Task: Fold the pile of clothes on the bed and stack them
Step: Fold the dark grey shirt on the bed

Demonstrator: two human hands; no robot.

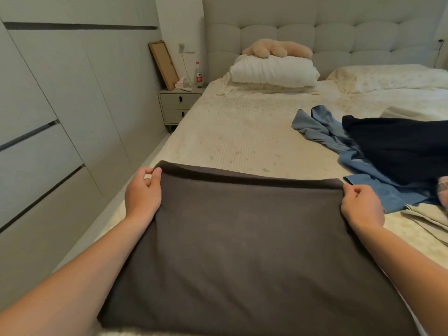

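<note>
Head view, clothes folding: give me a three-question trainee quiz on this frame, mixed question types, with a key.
1. True or false: both hands grip the far edge of the brown cloth.
2. Which lies on top in the pile to the right: A) the blue shirt, B) the navy garment?
3. Fill in: the plush toy rests on the white ____.

Key
1. True: the left hand and the right hand each hold a far corner.
2. B
3. pillow
</note>
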